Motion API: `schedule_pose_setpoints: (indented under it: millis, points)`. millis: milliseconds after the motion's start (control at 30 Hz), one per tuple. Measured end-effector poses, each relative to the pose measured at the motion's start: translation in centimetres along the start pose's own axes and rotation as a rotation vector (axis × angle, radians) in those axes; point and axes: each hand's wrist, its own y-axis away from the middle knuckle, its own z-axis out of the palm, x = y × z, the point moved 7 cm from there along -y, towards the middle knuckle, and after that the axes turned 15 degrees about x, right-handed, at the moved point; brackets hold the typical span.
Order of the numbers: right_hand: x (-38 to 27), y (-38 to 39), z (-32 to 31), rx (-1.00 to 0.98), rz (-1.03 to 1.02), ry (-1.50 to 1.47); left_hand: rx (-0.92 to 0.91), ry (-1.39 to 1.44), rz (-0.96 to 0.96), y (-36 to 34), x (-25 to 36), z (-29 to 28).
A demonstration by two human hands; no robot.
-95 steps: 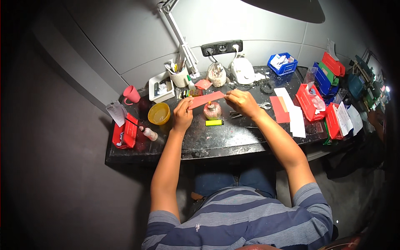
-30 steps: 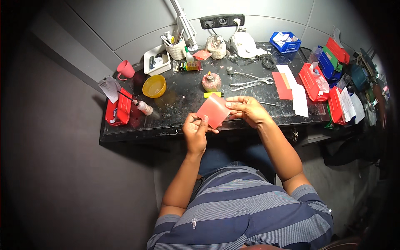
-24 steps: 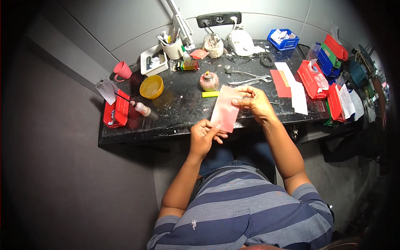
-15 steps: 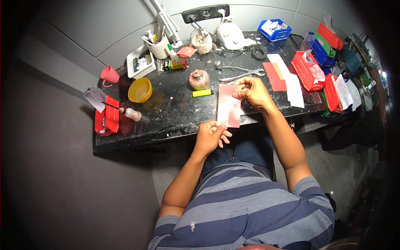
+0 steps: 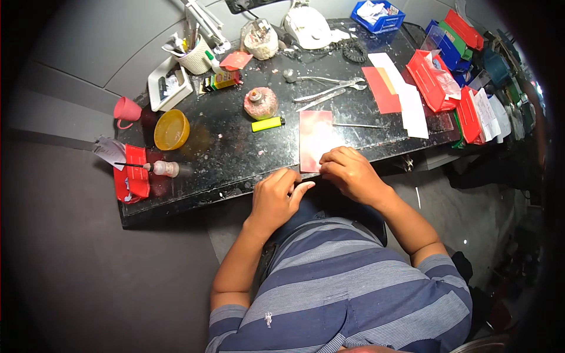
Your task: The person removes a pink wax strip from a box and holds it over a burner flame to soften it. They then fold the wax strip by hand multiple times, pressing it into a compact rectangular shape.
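A pink-red flat sheet [image 5: 315, 139] lies on the black worktop [image 5: 235, 153] near its front edge. My right hand [image 5: 348, 173] rests on the sheet's near edge, fingers curled down onto it. My left hand [image 5: 276, 197] sits at the table's front edge just left of the sheet, fingers bent, one finger pointing toward the sheet's corner. A yellow lighter [image 5: 268, 123] lies just left of the sheet, with a small round pink jar [image 5: 260, 103] behind it.
Metal pliers [image 5: 329, 94] and a thin rod lie behind the sheet. A yellow bowl [image 5: 171, 129], pink cup [image 5: 126, 110], small bottle [image 5: 166, 169] and red packet [image 5: 132, 179] sit at left. Red and white sheets [image 5: 394, 94], red packets and blue bins crowd the right.
The pink sheet, earlier held up between both hands, now lies flat on the worktop. Both hands have come down to its near edge.
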Motion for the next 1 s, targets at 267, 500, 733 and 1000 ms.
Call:
schedule_pose_setpoints:
  millis: [267,500,733,1000]
  points:
    - [0.5,1.0,-0.5,0.133,-0.022,-0.035,0.059,-0.091,0.470,-1.9,0.6,1.7]
    - [0.6,0.7,-0.3,0.113,0.001,-0.018,0.064,-0.055,0.454,-2.6,-0.2,2.7]
    - [1.0,0.6,0.2,0.120,0.069,0.004,0.044,-0.003,0.336,-3.2,0.2,2.5]
    - [2.4,-1.5,-0.7,0.159,-0.011,0.155,0.175,-0.072,0.360,-5.4,0.1,3.3]
